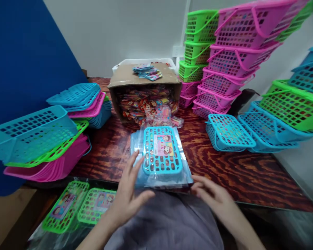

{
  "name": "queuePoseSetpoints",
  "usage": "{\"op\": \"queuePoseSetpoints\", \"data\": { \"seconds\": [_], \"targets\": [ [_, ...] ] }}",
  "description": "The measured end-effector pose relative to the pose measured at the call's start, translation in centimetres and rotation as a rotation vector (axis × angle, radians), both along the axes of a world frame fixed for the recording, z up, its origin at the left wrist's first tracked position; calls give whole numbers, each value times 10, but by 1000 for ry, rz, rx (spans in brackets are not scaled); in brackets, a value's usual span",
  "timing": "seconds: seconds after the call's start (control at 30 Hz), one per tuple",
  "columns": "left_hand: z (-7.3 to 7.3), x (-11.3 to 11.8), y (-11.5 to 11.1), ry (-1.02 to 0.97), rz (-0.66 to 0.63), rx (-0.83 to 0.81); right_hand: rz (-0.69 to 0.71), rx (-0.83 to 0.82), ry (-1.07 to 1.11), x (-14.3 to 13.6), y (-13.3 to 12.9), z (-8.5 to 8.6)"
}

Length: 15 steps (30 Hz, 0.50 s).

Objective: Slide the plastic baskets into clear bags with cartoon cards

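A blue plastic basket (149,152) in a clear bag lies lid side up before me at the table's front edge. A printed label (163,145) with cartoon figures shows in the middle of its lid. Under it is a stack of clear plastic bags (142,181). My left hand (130,191) is beside the basket's left side, fingers spread and thumb out, holding nothing. At the lower right corner of the bags is my right hand (211,194), its fingers loosely stretched and the fingertips at or touching that corner.
An open cardboard box (117,100) of small wrapped packets stands behind, with blue packets (147,72) on top. Stacked blue lids (75,93) and nested baskets (41,135) are left. Pink baskets (221,76) and blue baskets (229,133) are right. Green bagged baskets (66,206) lie lower left.
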<state>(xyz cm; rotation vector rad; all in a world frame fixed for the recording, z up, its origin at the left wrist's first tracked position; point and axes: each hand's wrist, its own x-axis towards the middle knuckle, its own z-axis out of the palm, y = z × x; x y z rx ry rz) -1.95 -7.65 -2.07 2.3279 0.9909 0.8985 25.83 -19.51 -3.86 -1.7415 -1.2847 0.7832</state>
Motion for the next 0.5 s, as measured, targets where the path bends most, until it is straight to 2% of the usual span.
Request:
{"op": "queuePoseSetpoints", "data": {
  "seconds": [0.07, 0.1, 0.17, 0.23, 0.33, 0.5],
  "targets": [
    [0, -5, 18, -203, 159, -173, -105, -7, 118, 15, 13, 14],
    [-2, -5, 29, -287, 250, -265, -138, 39, 90, 18, 24, 19],
    [-9, -1, 53, -377, 344, -449, -119, 158, -87, 15, 52, 24],
    [-18, 6, 70, -394, 356, -550, -38, 213, -318, 4, 81, 21],
    [-27, 15, 79, -394, 342, -561, 27, 197, -514, -12, 112, 11],
    [-34, 18, 70, -412, 345, -551, 129, 175, -536, -20, 120, 3]
  ]
}}
